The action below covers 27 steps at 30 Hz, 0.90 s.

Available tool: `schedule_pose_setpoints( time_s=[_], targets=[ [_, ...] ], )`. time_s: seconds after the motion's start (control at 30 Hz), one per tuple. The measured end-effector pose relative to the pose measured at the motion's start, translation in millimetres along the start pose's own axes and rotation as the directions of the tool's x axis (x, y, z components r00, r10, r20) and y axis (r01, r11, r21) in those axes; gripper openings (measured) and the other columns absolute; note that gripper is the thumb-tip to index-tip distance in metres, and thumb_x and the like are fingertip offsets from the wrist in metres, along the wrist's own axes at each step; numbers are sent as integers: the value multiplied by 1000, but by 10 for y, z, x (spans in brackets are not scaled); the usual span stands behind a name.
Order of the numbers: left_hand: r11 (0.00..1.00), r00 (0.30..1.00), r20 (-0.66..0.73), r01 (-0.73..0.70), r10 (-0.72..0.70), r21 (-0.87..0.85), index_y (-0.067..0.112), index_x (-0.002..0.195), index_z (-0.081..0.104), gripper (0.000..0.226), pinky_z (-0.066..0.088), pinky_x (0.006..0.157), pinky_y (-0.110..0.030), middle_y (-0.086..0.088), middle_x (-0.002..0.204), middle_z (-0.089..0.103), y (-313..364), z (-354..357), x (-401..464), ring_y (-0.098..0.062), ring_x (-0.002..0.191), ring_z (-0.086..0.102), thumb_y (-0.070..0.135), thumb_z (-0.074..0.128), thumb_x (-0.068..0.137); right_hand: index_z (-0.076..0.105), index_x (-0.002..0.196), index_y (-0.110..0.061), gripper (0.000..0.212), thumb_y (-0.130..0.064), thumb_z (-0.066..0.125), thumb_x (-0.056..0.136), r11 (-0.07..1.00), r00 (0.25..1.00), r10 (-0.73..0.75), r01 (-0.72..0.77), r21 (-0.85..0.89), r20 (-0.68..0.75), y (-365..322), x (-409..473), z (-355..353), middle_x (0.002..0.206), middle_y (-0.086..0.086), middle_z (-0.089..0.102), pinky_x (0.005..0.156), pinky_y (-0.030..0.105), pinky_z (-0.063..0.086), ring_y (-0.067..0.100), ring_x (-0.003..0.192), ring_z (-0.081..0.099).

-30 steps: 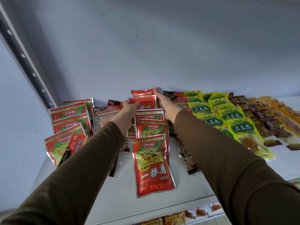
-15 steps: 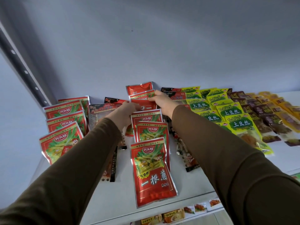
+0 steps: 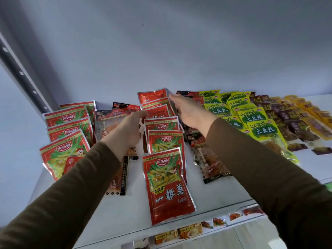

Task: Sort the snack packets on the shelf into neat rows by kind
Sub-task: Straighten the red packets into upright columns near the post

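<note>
Both my hands, left hand (image 3: 129,128) and right hand (image 3: 188,110), reach flat-fingered, holding nothing, beside the red packets (image 3: 166,178) row on the white shelf (image 3: 125,212), bare near its front edge.

We see both hands reaching over a white shelf (image 3: 115,209): left hand (image 3: 128,129) and right hand (image 3: 188,109) flank a middle row of red packets (image 3: 166,169), fingers extended; green packets (image 3: 255,121) lie right.
</note>
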<state>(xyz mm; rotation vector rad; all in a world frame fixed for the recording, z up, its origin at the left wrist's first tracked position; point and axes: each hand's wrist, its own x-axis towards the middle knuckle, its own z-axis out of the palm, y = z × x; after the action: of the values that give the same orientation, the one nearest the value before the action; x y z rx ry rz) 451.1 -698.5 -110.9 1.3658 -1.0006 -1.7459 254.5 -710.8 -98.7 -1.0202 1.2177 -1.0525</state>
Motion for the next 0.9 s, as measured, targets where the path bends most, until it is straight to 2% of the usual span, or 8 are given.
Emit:
schedule_pose_setpoints(
  time_s=[0.07, 0.13, 0.23, 0.37, 0.57, 0.67, 0.73, 0.9],
  targets=[
    [999, 999, 48, -5, 7, -49, 14, 109, 60, 10, 61, 66, -27, -18, 119, 70, -120, -27, -64, -7, 83, 77, 20, 55, 104, 63, 124, -16, 34, -40, 53, 103, 998, 1000, 19, -19, -59, -3, 133, -190, 37, 107, -2, 76, 72, 29, 55, 12, 94, 74],
    [994, 994, 106, 21, -10, -103, 14, 121, 61, 21, 60, 57, -27, -6, 96, 79, -210, -22, -99, -15, 78, 78, 25, 58, 102, 57, 132, -24, 36, -42, 55, 102, 990, 999, 27, -33, -139, -47, 275, -310, 87, 115, -4, 74, 75, 31, 53, 13, 100, 73],
    [987, 990, 141, 37, -15, -154, 14, 129, 60, 28, 62, 59, -34, -8, 101, 80, -265, 35, -109, -24, 88, 79, 22, 59, 103, 44, 147, -24, 51, -40, 58, 101, 995, 991, 78, -83, -48, -105, 375, -347, 152, 124, 2, 69, 79, 36, 56, 20, 106, 70],
    [985, 994, 104, 41, -24, -169, 17, 133, 55, 30, 63, 65, -39, -8, 105, 79, -247, 119, -133, -27, 92, 78, 20, 58, 103, 62, 122, -21, 25, -35, 55, 102, 997, 994, 72, -70, 28, -76, 351, -363, 184, 101, 0, 78, 73, 33, 55, 17, 90, 75],
    [983, 984, 4, -181, 181, 23, 19, 147, 44, 45, 54, 55, -18, 16, 113, 59, -297, -14, -388, -5, 94, 65, 22, 56, 104, 34, 152, -24, 61, -43, 58, 99, 950, 985, -137, 100, -296, -107, 281, -889, 159, 114, -26, 56, 65, 2, 46, -28, 78, 57],
    [941, 967, 68, -255, 246, 221, 28, 158, 34, 59, 52, 88, -25, 20, 142, 43, -433, -199, -496, -12, 135, 46, 27, 56, 104, 20, 156, -38, 89, -67, 63, 84, 694, 972, -227, 208, -690, 65, 531, -1371, 215, 157, -19, 29, 111, 24, 28, -9, 136, 29],
    [948, 971, 95, -234, 218, 217, 32, 160, 29, 63, 42, 109, -37, 6, 159, 40, -486, -219, -479, -24, 146, 40, 28, 57, 103, 6, 158, -41, 109, -85, 57, 73, 448, 959, -200, 271, -852, 200, 753, -1628, 321, 165, -21, -2, 118, 42, 3, 4, 151, -2],
    [945, 967, 63, -254, 246, 208, 30, 150, 38, 58, 52, 103, -47, 0, 132, 66, -336, 2, -213, -23, 116, 67, 18, 65, 99, -3, 160, -36, 120, -93, 45, 67, 13, 924, -93, 373, -928, 371, 1068, -1736, 417, 165, -4, -27, 118, 60, -15, 23, 148, -35]
  ],
)
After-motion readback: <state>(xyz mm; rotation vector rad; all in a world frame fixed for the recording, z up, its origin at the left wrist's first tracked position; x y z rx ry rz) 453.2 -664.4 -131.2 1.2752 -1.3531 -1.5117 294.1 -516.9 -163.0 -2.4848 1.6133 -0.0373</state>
